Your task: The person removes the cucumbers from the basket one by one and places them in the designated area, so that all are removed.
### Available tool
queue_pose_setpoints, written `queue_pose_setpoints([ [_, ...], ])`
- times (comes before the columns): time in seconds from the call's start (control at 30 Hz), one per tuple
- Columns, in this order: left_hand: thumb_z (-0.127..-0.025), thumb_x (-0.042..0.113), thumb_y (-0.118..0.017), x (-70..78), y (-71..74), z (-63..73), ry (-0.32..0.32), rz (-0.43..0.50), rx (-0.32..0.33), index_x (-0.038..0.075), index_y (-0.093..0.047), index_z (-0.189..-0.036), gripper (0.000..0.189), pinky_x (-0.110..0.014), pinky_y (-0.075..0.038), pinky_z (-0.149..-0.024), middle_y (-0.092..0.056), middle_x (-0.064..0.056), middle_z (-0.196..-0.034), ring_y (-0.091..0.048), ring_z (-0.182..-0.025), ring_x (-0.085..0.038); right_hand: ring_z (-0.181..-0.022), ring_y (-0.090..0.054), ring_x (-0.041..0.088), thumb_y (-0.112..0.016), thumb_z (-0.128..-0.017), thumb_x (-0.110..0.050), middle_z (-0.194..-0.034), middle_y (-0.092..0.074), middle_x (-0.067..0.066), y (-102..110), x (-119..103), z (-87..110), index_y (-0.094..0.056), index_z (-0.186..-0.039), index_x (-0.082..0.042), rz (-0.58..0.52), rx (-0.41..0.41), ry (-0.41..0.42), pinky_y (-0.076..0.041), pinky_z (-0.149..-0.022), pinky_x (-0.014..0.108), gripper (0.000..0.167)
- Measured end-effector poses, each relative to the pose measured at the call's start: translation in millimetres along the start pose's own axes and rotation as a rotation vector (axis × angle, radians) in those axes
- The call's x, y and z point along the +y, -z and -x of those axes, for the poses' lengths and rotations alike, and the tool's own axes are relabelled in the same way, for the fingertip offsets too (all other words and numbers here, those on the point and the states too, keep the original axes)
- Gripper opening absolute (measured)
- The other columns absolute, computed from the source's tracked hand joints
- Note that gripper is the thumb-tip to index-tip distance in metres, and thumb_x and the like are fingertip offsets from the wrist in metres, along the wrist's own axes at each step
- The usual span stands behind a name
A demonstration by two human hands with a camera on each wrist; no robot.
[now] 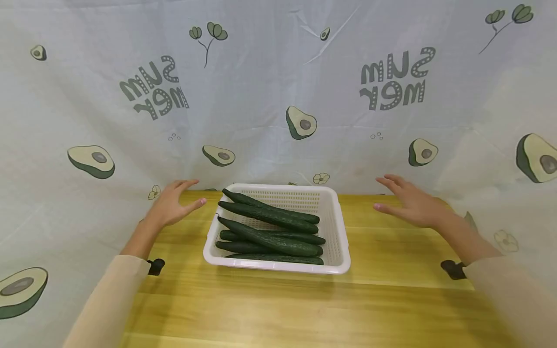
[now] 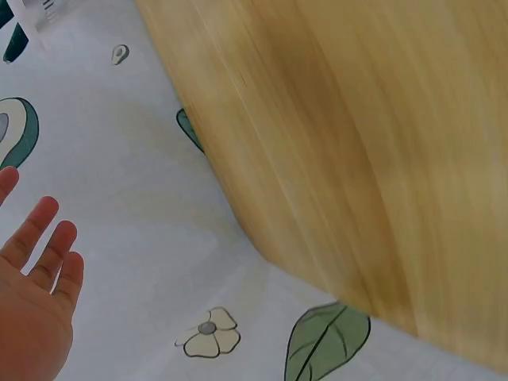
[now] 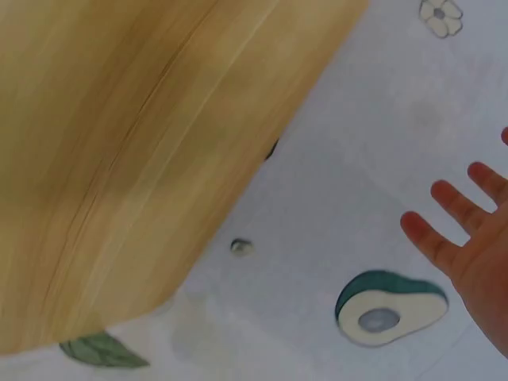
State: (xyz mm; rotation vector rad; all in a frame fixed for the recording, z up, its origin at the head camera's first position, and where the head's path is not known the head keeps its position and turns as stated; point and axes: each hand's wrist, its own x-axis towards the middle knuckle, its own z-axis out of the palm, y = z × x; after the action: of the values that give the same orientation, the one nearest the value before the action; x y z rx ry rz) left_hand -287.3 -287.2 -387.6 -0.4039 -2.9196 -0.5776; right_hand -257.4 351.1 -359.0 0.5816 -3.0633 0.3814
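Note:
Several dark green cucumbers [image 1: 270,237] lie side by side in a white plastic basket [image 1: 341,232] with perforated walls, at the middle of the table. To the basket's left, and apart from it, my left hand [image 1: 171,204] is held above the table with thumb and fingers spread. On the other side my right hand [image 1: 411,203] mirrors it, also spread and apart from the basket. In the left wrist view, straight fingers of the left hand [image 2: 36,294] show at the left edge. The right hand [image 3: 480,246] appears likewise at the right edge of its wrist view. Neither holds anything.
The basket stands on a wooden table [image 1: 261,309] with yellowish grain. A pale cloth [image 1: 261,96] printed with avocados, flowers and lettering hangs behind the table and along both sides. Black straps [image 1: 155,267] show at both wrists.

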Motion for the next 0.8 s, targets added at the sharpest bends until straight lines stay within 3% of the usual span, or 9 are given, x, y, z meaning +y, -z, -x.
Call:
queue_pose_setpoints([
  [0.17,-0.099,0.053,-0.059,3.0,-9.9,4.3,-0.012,0.158,0.026,0.017,-0.044,-0.157,0.07,-0.076,-0.028,-0.112,-0.044,-0.024,-0.156,-0.038,-0.144,-0.049,-0.145,-0.032,0.054,-0.057,-0.1,-0.057,-0.166,-0.023,0.024,-5.9,-24.0,-10.8,-0.027,-0.163,-0.013,-0.045,-0.008,0.017,-0.034,-0.105,0.08,0.083],
  [0.33,-0.102,0.042,-0.06,6.8,-22.9,9.5,-0.02,0.289,0.047,0.018,-0.044,-0.157,0.062,-0.063,-0.035,-0.115,-0.05,-0.019,-0.151,-0.047,-0.137,-0.044,-0.143,-0.037,0.053,-0.057,-0.1,-0.056,-0.166,-0.025,0.022,-11.0,-46.5,-21.0,-0.027,-0.163,-0.015,-0.044,0.013,0.047,-0.038,-0.104,0.078,0.081],
  [0.6,-0.102,0.023,-0.06,19.3,-37.7,17.6,-0.031,0.476,0.0,0.015,-0.037,-0.16,0.062,-0.058,-0.043,-0.11,-0.054,-0.021,-0.143,-0.056,-0.125,-0.041,-0.14,-0.044,0.05,-0.058,-0.099,-0.058,-0.165,-0.03,0.017,-23.6,-76.9,-35.0,-0.031,-0.162,-0.019,-0.103,0.031,0.105,-0.042,-0.103,0.075,0.079],
  [0.8,-0.1,0.017,-0.058,27.9,-48.1,21.1,-0.02,0.536,-0.035,0.013,-0.038,-0.16,0.063,-0.044,-0.052,-0.095,-0.059,-0.019,-0.13,-0.062,-0.109,-0.031,-0.139,-0.048,0.044,-0.058,-0.1,-0.056,-0.163,-0.034,0.014,-40.4,-106.9,-46.7,-0.032,-0.161,-0.019,-0.201,0.018,0.175,-0.044,-0.105,0.071,0.076],
])
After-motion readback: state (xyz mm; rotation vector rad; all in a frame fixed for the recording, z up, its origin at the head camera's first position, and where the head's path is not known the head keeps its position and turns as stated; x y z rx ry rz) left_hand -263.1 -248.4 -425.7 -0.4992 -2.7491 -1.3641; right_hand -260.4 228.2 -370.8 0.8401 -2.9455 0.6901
